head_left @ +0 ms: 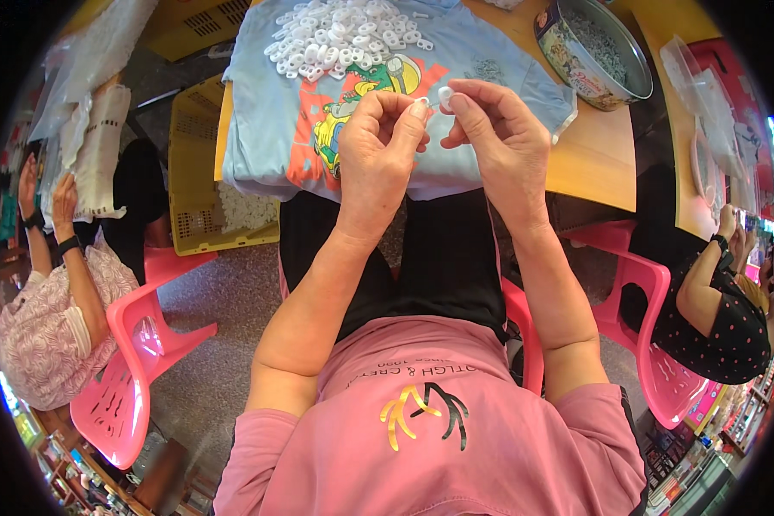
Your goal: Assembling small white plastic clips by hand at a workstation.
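Observation:
Above the near part of a blue printed cloth (258,129), both hands are raised with their fingertips close together. My right hand (499,129) pinches a small white plastic piece (445,96) between thumb and forefinger. My left hand (383,142) is closed in a pinch as well; a bit of white and a thin shiny sliver show at its fingertips, too small to name. Beyond the hands lies a heap of small white plastic pieces (340,39), many with two holes. To its right a little cluster of small grey metal parts (488,69) rests on the cloth.
A round printed tin (576,73) of small grey metal parts stands at the table's right. Left of the table, a yellow crate (199,155) holds more white pieces. People sit on pink chairs at the left (133,370) and right (645,292), working at other tables.

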A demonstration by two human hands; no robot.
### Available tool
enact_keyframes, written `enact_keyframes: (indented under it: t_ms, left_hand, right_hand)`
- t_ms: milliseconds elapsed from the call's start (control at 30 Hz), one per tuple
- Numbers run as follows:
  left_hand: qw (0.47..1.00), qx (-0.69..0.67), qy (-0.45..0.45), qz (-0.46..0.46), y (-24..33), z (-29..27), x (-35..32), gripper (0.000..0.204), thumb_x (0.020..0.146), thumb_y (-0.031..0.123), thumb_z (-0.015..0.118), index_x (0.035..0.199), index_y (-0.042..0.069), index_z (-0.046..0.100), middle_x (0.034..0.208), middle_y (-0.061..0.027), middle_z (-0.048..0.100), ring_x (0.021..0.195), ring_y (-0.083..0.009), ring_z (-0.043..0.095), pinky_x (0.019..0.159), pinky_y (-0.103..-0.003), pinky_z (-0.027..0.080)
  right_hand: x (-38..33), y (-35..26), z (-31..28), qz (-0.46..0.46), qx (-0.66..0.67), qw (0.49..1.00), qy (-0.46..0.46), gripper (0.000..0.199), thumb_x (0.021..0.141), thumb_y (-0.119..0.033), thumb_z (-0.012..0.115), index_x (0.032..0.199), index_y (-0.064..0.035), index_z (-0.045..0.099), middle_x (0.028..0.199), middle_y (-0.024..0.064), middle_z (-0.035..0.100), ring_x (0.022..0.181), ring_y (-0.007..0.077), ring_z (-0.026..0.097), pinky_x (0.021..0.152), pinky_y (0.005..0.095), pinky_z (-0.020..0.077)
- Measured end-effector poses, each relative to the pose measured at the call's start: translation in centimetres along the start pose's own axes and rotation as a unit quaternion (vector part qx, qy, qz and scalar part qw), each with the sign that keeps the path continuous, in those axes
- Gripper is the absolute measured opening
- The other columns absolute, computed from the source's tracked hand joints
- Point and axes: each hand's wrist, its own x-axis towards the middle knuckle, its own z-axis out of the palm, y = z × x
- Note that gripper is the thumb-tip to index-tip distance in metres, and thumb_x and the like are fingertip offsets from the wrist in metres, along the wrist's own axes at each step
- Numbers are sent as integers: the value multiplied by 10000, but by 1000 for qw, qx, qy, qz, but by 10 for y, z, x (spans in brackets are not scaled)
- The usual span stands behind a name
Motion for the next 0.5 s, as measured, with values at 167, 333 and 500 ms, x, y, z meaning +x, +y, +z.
enact_keyframes:
  t_ms: [167,333,500]
  left_hand:
    - [1000,-1,4,-3,0,1,0,145,943,176,636,936,40,585,771,-4,623,678,-52,574,530,-199,428]
    - [1000,2,6,-5,1,2,0,138,942,167,636,925,40,585,764,-3,622,669,-51,573,521,-197,425]
    - [1000,5,8,-5,0,1,0,129,940,152,636,920,35,586,763,-6,623,661,-53,573,517,-199,426]
  right_hand:
    - [0,-1,0,0,-3,1000,-1,196,943,-52,630,1103,60,643,928,102,686,707,107,630,653,245,550]
    - [-1,1,0,-22,-3,1000,3,196,943,-47,628,1109,58,643,929,101,685,707,103,626,659,246,554]
    - [-1,0,2,-19,-6,1000,5,195,944,-47,627,1108,56,644,926,99,685,710,101,625,655,250,559]
